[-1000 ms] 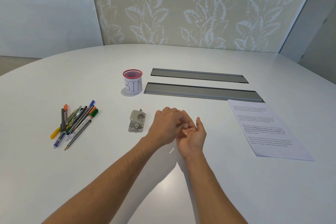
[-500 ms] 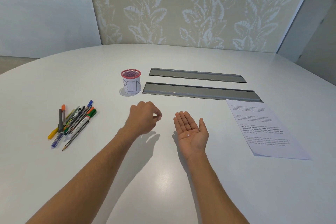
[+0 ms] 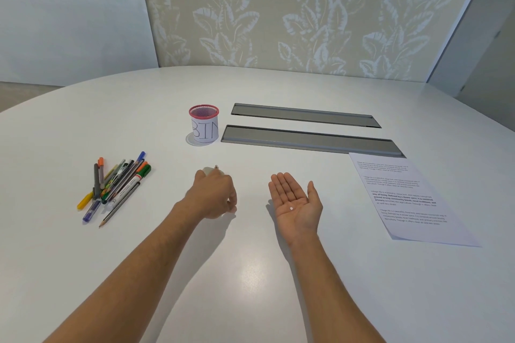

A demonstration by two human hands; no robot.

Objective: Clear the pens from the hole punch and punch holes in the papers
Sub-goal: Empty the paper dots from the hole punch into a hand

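Note:
My left hand (image 3: pixel 213 196) lies knuckles-up over the small grey hole punch (image 3: pixel 209 170), fingers curled around it; only the punch's far end with its metal knob shows. My right hand (image 3: pixel 295 202) rests palm-up on the table to the right, fingers flat and apart, with one tiny white paper dot (image 3: pixel 291 208) lying on the palm. The pens (image 3: pixel 117 185), several coloured markers and a pencil, lie in a loose pile to the left, well apart from the punch. A printed paper sheet (image 3: pixel 409 198) lies to the right.
A red mesh cup labelled BIN (image 3: pixel 204 127) stands behind the punch. Two long grey cable slots (image 3: pixel 306 140) are set into the white round table (image 3: pixel 250 273) beyond my hands. A patterned wall panel stands behind the table.
My left hand left my right palm, swung left and dropped onto the hole punch. My right hand turned palm-up and flattened, showing the paper dot.

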